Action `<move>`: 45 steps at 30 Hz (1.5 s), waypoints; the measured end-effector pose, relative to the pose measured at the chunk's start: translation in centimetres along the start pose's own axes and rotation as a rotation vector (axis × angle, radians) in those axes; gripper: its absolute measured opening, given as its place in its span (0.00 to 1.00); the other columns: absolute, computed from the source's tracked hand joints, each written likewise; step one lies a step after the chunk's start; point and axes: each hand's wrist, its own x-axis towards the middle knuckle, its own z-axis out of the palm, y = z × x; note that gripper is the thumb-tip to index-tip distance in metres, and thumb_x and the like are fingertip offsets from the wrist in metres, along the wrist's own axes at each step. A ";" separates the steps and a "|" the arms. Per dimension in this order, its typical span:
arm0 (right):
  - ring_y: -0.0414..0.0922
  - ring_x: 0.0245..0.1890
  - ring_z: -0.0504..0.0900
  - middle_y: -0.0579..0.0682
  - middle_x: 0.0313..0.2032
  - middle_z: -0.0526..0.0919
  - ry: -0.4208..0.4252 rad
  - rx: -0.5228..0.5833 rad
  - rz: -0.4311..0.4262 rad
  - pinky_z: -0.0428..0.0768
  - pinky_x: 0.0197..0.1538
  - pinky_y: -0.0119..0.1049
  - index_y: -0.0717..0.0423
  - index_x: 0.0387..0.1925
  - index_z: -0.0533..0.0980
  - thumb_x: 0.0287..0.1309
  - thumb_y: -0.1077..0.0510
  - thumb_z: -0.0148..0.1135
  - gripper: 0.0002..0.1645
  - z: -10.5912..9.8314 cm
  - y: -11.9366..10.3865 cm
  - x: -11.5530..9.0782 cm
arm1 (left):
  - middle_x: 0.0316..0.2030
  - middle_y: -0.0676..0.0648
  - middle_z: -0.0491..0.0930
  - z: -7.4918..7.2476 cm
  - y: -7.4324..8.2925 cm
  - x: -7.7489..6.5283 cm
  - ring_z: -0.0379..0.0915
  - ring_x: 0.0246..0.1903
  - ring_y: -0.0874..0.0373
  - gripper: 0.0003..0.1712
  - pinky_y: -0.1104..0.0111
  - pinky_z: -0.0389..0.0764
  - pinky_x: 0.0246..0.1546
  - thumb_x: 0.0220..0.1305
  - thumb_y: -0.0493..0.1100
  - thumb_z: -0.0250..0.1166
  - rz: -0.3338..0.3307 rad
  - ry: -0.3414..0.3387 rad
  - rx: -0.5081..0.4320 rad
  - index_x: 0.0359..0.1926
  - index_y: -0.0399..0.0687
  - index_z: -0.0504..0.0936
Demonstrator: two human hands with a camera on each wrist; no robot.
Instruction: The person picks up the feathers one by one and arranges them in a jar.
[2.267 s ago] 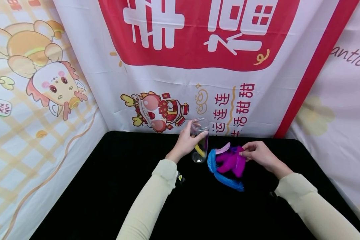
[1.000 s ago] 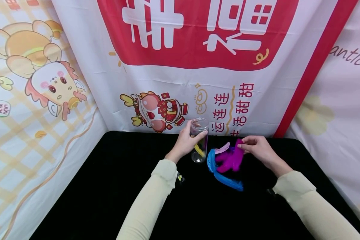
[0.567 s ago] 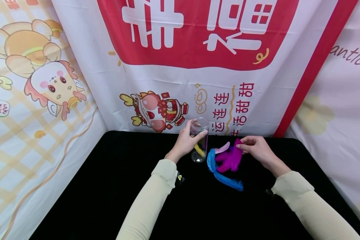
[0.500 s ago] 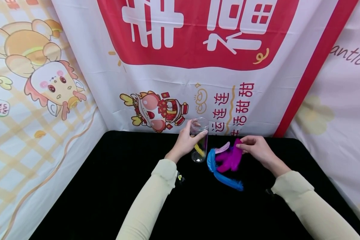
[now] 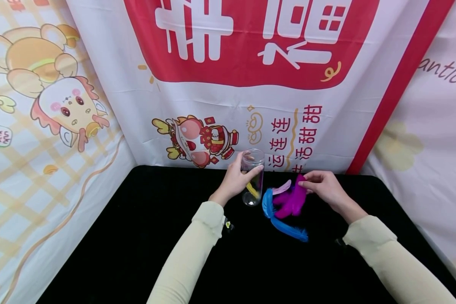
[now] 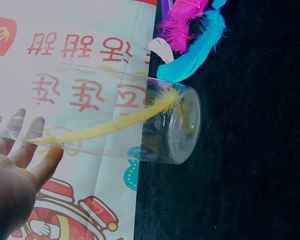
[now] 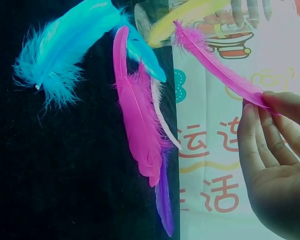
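Note:
My left hand grips a clear plastic jar, upright and open at the top, on the black cloth. Inside it leans a yellow feather. To the jar's right, my right hand pinches a magenta feather by one tip between thumb and fingers, its fluffy end hanging down. Below that lies a loose cluster: another magenta feather, blue feathers, a pale pink feather and a purple feather. In the head view the held feather overlaps the cluster.
Black cloth covers the table. A printed white and red hanging stands right behind its back edge, close to the jar. Patterned cloth walls flank both sides.
My right hand has drifted slightly left and up with the magenta feather, then almost stopped. The left hand, the jar and the blue feathers stay practically where they were.

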 end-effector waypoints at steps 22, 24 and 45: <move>0.39 0.35 0.86 0.46 0.38 0.89 0.005 -0.005 0.017 0.85 0.42 0.34 0.71 0.51 0.79 0.64 0.58 0.71 0.21 -0.1 -1.2 0.0 | 0.62 0.45 0.77 0.1 -0.2 0.0 0.74 0.60 0.55 0.42 0.55 0.78 0.59 0.67 0.63 0.67 -0.011 0.002 0.000 0.73 0.53 0.63; 0.39 0.35 0.87 0.47 0.38 0.89 0.007 0.006 0.009 0.85 0.42 0.34 0.72 0.51 0.79 0.64 0.58 0.71 0.21 -0.1 -1.3 -0.1 | 0.63 0.44 0.77 0.1 -0.2 0.0 0.74 0.61 0.54 0.42 0.54 0.78 0.59 0.67 0.63 0.67 -0.011 0.000 -0.002 0.74 0.53 0.63; 0.40 0.34 0.87 0.49 0.37 0.89 0.046 0.038 -0.044 0.86 0.44 0.39 0.72 0.51 0.79 0.64 0.60 0.71 0.21 -0.1 -3.2 0.4 | 0.63 0.45 0.77 0.1 -0.1 0.0 0.73 0.61 0.54 0.42 0.54 0.78 0.59 0.67 0.65 0.67 -0.025 -0.002 0.004 0.73 0.54 0.63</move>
